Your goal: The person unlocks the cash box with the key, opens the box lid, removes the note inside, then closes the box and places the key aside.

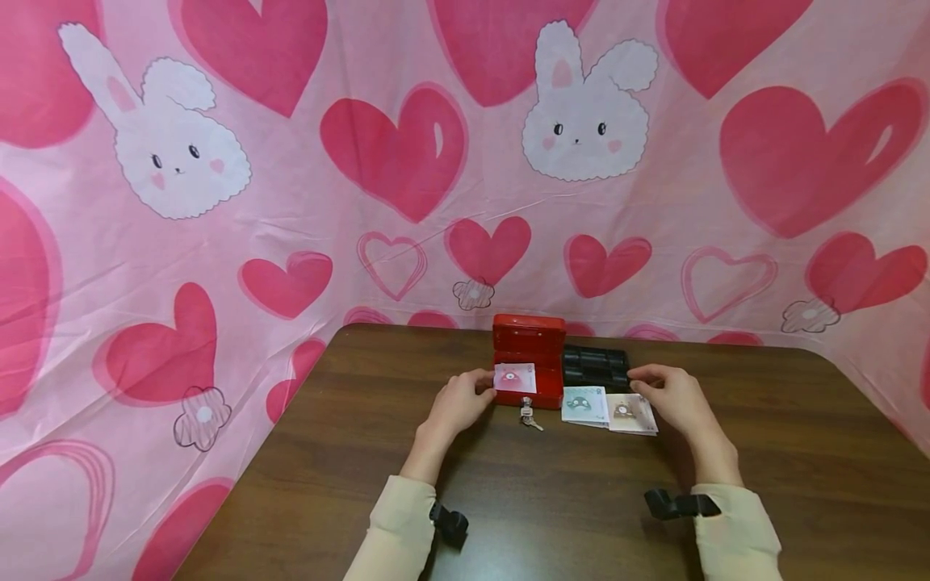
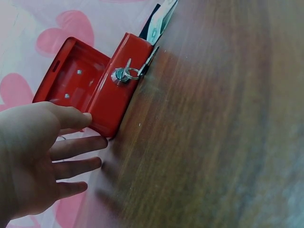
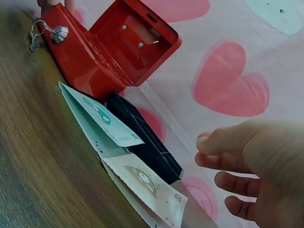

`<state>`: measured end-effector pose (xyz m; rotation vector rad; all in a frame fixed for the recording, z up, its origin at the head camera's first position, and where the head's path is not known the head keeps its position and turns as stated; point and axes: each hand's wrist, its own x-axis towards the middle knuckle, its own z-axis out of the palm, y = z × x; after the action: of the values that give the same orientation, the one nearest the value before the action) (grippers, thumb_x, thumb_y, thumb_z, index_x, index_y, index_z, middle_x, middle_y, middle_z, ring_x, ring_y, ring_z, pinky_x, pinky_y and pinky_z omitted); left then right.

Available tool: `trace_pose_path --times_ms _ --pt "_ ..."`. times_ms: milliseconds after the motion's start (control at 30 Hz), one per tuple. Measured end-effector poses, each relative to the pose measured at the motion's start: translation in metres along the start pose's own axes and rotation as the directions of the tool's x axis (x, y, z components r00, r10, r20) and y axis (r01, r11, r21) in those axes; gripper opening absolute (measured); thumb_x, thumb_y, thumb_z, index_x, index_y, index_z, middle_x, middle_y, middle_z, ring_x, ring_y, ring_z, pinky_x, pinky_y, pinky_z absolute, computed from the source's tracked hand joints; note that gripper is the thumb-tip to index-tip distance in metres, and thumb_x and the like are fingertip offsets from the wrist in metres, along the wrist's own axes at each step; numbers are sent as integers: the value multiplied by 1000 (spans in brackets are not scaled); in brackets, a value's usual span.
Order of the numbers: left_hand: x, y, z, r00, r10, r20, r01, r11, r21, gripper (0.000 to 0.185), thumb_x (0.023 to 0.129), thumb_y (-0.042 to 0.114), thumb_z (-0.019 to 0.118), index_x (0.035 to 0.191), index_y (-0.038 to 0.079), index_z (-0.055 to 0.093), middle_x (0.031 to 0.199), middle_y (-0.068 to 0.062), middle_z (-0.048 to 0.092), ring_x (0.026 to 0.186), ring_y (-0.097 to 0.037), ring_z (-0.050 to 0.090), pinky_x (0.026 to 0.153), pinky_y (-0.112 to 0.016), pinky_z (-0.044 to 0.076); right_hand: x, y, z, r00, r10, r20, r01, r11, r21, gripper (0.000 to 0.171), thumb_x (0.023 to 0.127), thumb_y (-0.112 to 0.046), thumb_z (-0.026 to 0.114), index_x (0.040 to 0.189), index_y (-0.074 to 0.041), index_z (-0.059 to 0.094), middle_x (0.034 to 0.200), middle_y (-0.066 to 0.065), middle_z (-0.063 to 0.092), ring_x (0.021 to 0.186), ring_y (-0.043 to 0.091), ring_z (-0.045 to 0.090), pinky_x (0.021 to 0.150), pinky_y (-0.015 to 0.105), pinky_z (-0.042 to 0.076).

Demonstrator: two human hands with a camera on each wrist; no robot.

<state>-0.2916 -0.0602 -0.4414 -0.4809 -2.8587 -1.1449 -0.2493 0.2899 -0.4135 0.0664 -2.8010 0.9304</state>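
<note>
Beside the red cash box (image 1: 528, 355), left hand (image 1: 459, 401) touches its corner.

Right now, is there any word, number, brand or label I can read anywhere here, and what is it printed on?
No legible text in any view.
Pink note on the red cash box: print blurred, unreadable.
Green notes and brown notes: only blurred designs, nothing readable.
Black tray, keys, backdrop cloth: no lettering, only hearts and rabbits.
</note>
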Motion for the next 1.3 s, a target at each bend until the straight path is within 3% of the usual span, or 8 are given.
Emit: trace_pose_path --times_ms 433,800,1300 --pt "-1 0 -1 1000 -25 19 25 1000 12 40 95 27 66 133 15 62 125 -7 70 113 -24 66 98 -49 52 1 -10 5 999 -46 -23 46 999 8 25 96 -17 63 115 -3 71 112 22 70 88 27 62 75 35 48" --pt "-4 2 -1 1000 -3 1 3 998 56 48 95 36 64 139 18 57 133 -7 66 119 -28 63 99 -51 50 2 -19 11 993 -95 -64 96 995 9 22 94 -16 66 111 -4 73 106 19 72 83 23 59 74 36 47" --pt "-4 -1 0 1000 1 -5 0 998 64 46 96 36 63 137 17 59 132 -7 66 119 -27 63 100 -51 49 2 -26 19 989 -130 -76 132 991 22 21 95 -13 64 112 -4 73 108 19 72 85 26 59 76 39 49"
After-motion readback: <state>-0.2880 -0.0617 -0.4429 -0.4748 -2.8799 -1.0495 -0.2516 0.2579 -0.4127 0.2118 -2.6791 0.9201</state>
